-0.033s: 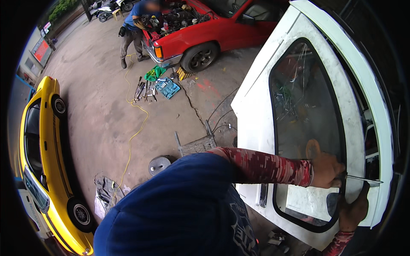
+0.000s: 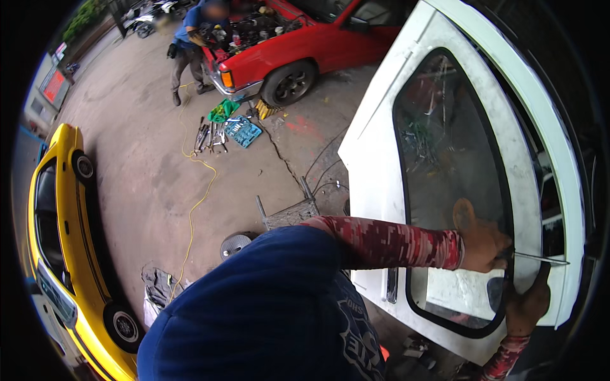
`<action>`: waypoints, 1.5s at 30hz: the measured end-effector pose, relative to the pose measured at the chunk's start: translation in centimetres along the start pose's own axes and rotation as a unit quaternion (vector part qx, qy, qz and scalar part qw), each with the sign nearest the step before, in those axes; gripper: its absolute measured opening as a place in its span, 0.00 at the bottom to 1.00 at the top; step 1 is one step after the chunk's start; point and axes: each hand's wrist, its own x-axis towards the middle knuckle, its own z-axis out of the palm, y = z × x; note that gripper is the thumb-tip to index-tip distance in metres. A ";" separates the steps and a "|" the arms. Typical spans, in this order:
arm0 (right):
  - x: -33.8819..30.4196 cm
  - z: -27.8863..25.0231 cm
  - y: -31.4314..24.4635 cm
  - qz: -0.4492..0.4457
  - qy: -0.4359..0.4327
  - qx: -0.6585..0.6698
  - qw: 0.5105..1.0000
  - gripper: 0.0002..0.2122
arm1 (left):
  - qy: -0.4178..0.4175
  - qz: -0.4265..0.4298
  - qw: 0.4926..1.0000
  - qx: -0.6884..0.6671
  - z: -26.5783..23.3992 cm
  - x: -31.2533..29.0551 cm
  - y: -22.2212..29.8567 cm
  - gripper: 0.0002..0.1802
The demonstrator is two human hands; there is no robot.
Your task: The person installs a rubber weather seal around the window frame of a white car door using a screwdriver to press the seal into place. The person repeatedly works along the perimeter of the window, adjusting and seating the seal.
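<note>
Thin metal rod [image 2: 541, 258] was seen beside fingers of left hand [image 2: 484, 246] | above thumb of right hand [image 2: 527, 303] | whether clenched by either hand's fingers could not be told

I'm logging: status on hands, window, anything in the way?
Left hand at black seal, beside thin metal rod; right hand just below. Window sits in white panel. Left sleeve crosses it.

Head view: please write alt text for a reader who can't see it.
A person's left hand and right hand are close together at the edge of a black-rimmed window in a white panel, a thin metal rod beside them. Tools lie near a red vehicle, where another person leans over the engine bay. A yellow car stands at left.
</note>
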 end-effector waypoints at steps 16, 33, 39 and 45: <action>0.1 -1.5 -3.2 0.053 -0.013 -0.048 0.997 0.41 | -0.073 0.140 0.987 -0.020 -3.5 3.3 -0.3 0.10; 0.1 -1.1 -3.2 0.023 0.026 -0.043 0.998 0.40 | 0.051 0.074 0.995 -0.038 -1.7 2.3 -0.5 0.17; 0.0 -0.9 -3.9 0.059 0.058 -0.058 0.995 0.36 | 0.008 0.015 1.000 0.000 -1.9 2.8 0.6 0.16; 0.5 -0.4 -4.1 0.079 0.057 -0.071 0.993 0.40 | -0.042 -0.101 0.994 0.001 -2.2 1.8 0.1 0.26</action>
